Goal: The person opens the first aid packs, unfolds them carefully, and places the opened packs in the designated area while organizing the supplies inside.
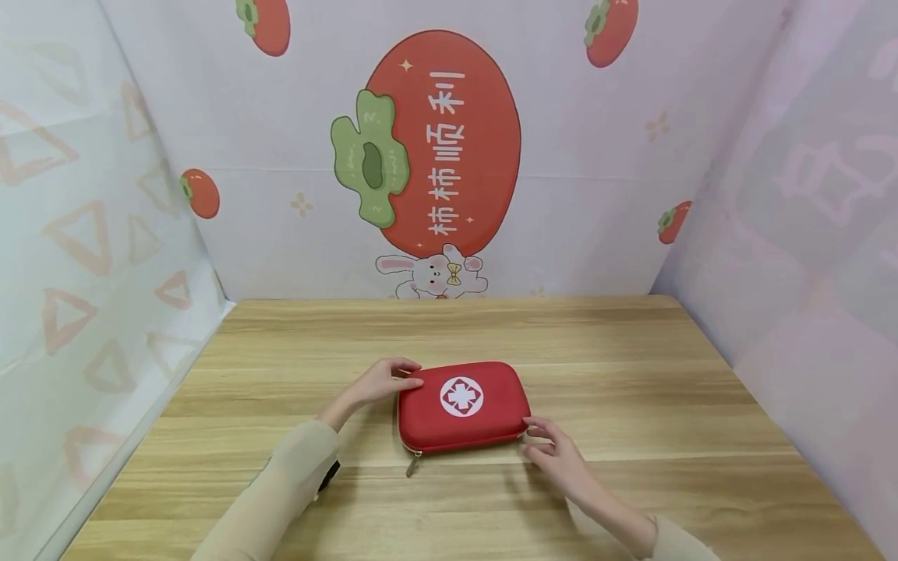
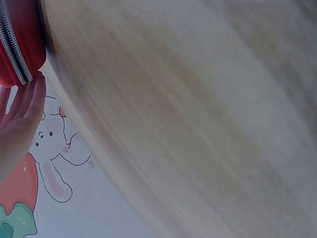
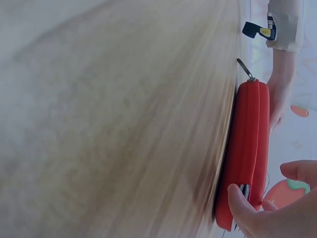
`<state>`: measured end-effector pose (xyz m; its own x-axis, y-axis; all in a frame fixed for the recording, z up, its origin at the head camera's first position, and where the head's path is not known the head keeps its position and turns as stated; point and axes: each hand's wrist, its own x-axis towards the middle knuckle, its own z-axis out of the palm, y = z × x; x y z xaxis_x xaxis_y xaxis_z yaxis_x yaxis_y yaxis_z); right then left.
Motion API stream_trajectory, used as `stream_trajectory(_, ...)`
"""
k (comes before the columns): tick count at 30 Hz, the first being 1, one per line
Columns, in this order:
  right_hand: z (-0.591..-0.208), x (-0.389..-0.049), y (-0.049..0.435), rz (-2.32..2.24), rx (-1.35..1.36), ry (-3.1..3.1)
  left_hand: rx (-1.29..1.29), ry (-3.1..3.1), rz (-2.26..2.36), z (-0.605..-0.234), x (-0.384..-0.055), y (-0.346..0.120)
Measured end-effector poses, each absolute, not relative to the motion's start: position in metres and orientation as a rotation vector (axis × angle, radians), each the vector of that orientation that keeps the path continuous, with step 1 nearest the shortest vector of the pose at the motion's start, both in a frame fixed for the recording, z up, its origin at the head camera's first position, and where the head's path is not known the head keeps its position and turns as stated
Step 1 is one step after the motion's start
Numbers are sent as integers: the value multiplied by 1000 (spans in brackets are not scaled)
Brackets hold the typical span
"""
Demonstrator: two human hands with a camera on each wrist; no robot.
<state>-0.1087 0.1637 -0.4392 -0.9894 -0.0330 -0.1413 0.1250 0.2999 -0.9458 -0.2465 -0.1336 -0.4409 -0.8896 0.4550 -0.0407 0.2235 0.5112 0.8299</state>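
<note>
A red first-aid case (image 1: 464, 432) with a white cross emblem lies flat on the table. My left hand (image 1: 382, 380) holds its far left corner, thumb over the top; in the left wrist view, its fingers (image 2: 35, 101) touch the case beside the zipper (image 2: 14, 47). At the near right corner is my right hand (image 1: 557, 460). One of its fingertips (image 3: 237, 196) touches the zip seam in the right wrist view, while another digit stays apart from the case. A metal zipper pull (image 1: 413, 465) hangs at the near left corner.
The wooden table (image 1: 631, 366) extends around the case. Printed cloth walls (image 1: 575, 218) stand at the back and both sides. A small black device (image 3: 260, 31) is strapped at the left wrist, by the sleeve.
</note>
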Motion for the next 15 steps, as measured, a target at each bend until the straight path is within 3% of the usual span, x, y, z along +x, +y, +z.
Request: stream_trajectory(15,-438,-137,157,-1802,40,2458,632,2407,1343,-438,-232,-141)
